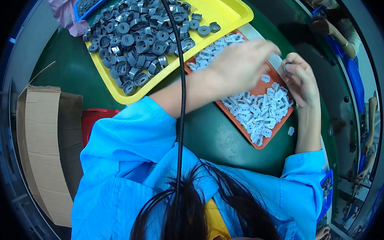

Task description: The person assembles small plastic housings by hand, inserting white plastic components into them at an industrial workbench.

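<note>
My left hand (pixel 243 68) reaches across an orange tray (pixel 268 143); motion blurs its fingers, so their grip cannot be told. Beyond the tray's right edge, my right hand (pixel 301 81) is closed, with a small dark grey plastic part (pixel 287 67) pinched at its fingertips. Small white plastic pieces (pixel 260 110) with holes lie heaped in the orange tray, partly beneath my left hand. A yellow tray (pixel 113 91) at the upper left bears a large pile of grey round plastic housings (pixel 141 36); my left forearm passes by its near edge.
One white piece (pixel 291 131) lies on the green table (pixel 201 130). A black cable (pixel 182 77) hangs across the view. At left stand an open cardboard box (pixel 43 143) and a red container (pixel 93 120). Blue trays (pixel 358 95) and other people's hands line the right side.
</note>
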Action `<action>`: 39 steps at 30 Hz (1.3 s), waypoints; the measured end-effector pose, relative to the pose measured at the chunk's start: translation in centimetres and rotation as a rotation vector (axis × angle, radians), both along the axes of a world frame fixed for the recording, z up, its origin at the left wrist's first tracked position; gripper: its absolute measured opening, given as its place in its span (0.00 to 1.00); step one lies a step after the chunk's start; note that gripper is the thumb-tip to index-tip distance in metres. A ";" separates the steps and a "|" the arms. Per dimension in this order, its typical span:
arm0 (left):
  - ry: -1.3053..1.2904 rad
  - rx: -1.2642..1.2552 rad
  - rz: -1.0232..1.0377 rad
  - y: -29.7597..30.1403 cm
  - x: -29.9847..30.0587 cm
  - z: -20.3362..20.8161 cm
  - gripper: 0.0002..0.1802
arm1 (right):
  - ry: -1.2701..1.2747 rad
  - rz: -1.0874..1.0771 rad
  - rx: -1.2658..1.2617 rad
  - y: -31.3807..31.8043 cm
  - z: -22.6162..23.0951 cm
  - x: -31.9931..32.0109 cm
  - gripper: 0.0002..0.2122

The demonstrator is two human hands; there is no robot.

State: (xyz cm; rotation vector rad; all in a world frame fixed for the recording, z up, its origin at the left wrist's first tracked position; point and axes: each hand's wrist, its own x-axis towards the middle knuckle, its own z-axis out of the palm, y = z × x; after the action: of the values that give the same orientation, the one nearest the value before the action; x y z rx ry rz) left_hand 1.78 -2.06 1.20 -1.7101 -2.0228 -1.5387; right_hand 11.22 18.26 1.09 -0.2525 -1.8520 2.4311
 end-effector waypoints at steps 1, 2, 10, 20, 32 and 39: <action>0.124 -0.220 0.213 -0.5 -0.9 1.3 0.15 | -0.019 -0.173 0.240 1.5 -0.1 -0.3 0.07; 0.243 -0.445 0.396 -0.2 -2.4 1.4 0.14 | -0.059 -0.371 0.473 3.6 -1.2 -0.2 0.07; 0.208 -0.776 0.526 -1.8 -11.9 -1.3 0.14 | -0.281 -0.642 1.110 6.9 -2.5 0.6 0.13; -0.242 -0.164 0.322 -0.4 -4.8 2.3 0.15 | -0.038 -0.207 1.760 -5.5 1.2 2.1 0.11; -0.191 -0.107 0.200 0.6 -0.5 -0.8 0.23 | 0.080 -0.221 0.583 -3.1 1.9 0.8 0.06; 0.018 0.012 0.154 1.2 0.3 -1.8 0.20 | 0.226 -0.276 0.692 -4.6 0.9 0.2 0.07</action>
State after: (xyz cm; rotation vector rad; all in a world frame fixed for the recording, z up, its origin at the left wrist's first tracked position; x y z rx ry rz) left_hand 2.10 -0.89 -0.64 -1.5183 -2.0769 -1.4787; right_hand 11.40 13.67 1.96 -0.1573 -2.2232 1.4626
